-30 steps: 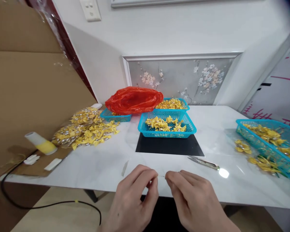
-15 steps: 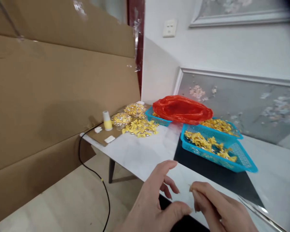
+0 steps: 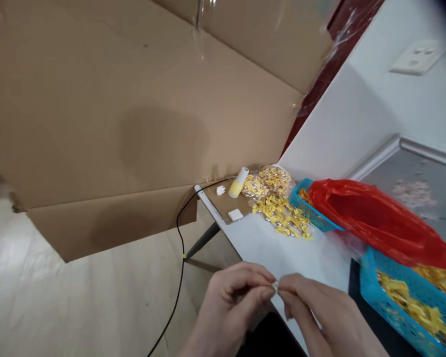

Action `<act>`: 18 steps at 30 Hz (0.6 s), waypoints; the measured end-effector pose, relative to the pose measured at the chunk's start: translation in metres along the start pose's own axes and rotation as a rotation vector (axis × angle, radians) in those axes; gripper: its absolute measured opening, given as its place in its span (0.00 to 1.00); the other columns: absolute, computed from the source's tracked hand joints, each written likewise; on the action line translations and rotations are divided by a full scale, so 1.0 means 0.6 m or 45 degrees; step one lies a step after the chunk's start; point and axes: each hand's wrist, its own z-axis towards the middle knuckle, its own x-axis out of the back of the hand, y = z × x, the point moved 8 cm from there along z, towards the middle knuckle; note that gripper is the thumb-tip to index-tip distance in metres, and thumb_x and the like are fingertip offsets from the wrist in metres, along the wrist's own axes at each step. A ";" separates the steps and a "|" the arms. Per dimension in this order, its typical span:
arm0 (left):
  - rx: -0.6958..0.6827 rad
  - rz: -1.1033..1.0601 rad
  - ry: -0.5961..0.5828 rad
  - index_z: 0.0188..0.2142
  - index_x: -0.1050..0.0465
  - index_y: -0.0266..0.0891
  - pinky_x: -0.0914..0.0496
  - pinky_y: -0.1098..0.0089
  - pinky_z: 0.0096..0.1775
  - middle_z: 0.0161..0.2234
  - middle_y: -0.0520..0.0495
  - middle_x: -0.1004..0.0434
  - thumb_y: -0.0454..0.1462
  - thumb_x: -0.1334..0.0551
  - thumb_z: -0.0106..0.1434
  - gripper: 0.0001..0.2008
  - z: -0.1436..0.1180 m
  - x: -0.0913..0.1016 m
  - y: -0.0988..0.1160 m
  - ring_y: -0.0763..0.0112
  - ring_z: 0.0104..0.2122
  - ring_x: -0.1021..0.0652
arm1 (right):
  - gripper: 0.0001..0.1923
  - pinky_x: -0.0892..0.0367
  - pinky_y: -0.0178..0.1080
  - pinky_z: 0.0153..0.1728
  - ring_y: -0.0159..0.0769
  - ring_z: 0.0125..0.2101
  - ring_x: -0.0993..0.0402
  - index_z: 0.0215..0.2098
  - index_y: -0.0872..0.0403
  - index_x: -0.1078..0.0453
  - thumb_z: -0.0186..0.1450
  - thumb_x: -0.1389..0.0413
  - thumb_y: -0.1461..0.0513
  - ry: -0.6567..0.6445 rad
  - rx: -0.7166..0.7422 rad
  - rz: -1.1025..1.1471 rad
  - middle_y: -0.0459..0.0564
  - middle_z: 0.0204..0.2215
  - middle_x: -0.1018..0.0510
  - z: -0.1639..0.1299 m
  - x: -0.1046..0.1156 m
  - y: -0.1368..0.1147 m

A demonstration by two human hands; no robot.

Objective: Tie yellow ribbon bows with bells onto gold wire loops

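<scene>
Head view, tilted hard toward lower left of the scene. Left hand [image 3: 228, 310] and right hand [image 3: 319, 317] meeting at lower centre of the frame, just off the near edge of the white table [image 3: 282, 248]. Fingers of both pressed together, thumb against forefinger, pinching from either side a tiny pale-yellow piece [image 3: 275, 286] too small to name, held between the fingertips; such a two-sided pinch probably keeps so slight a thing steady for fine work.

Right of the hands, at lower right, a blue basket [image 3: 371, 277] of yellow ribbon bows, close enough for easy reach, set on a black mat [image 3: 353, 277]. Above it, a red plastic bag [image 3: 379, 228] draped over a second blue basket [image 3: 301, 203]. Further up toward centre, a loose heap of yellow bows [image 3: 282, 215] beside bagged ones [image 3: 269, 181], then a yellow-and-white spool [image 3: 238, 182] on a scrap of cardboard. Black cable [image 3: 180, 238] hanging off the table corner to the floor. Large cardboard sheet [image 3: 115, 124] filling the upper left, leaning behind the table.
</scene>
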 end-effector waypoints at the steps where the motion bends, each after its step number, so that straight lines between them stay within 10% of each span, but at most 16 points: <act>1: 0.020 0.000 0.024 0.29 0.18 0.40 0.28 0.74 0.36 0.33 0.47 0.18 0.32 0.33 0.62 0.07 0.002 0.014 -0.003 0.71 0.33 0.21 | 0.12 0.37 0.29 0.20 0.28 0.17 0.31 0.31 0.49 0.39 0.73 0.56 0.64 0.011 -0.022 0.041 0.39 0.20 0.30 0.017 -0.005 0.000; 14: 0.133 -0.033 0.210 0.29 0.23 0.40 0.35 0.73 0.31 0.25 0.51 0.27 0.42 0.39 0.68 0.13 -0.001 0.115 -0.053 0.72 0.27 0.29 | 0.09 0.37 0.30 0.24 0.28 0.21 0.29 0.39 0.49 0.36 0.72 0.56 0.65 -0.040 -0.042 0.214 0.39 0.23 0.29 0.107 -0.077 0.006; 18: 0.251 -0.104 0.244 0.44 0.23 0.43 0.32 0.69 0.35 0.31 0.50 0.24 0.41 0.30 0.56 0.16 0.000 0.125 -0.066 0.66 0.33 0.26 | 0.10 0.36 0.30 0.24 0.28 0.22 0.27 0.40 0.49 0.35 0.71 0.56 0.66 -0.085 0.010 0.211 0.39 0.24 0.27 0.112 -0.096 0.001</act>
